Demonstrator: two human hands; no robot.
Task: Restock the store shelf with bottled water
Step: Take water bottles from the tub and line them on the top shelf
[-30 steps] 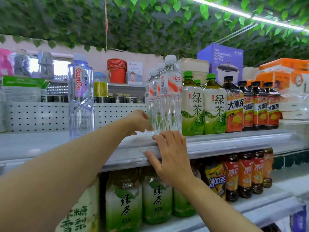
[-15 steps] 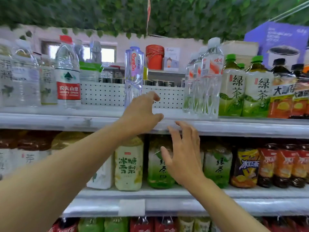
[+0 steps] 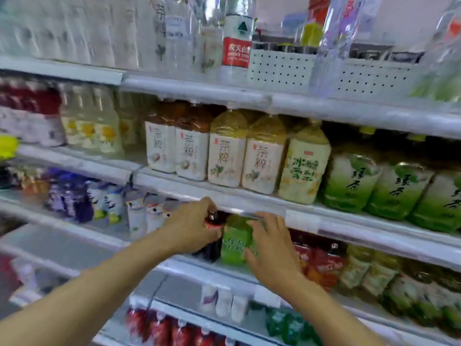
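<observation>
Having dropped two shelves, left hand [image 3: 189, 227] grips dark bottle [image 3: 212, 242]; right hand [image 3: 272, 248] open.

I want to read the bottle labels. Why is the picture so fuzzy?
Head view: motion blur smears most of it, worst at the left edge and top right; the red-label water bottle and pale tea bottles stay half readable; the shelf rails bend from the wide lens; both hands look soft.
</observation>
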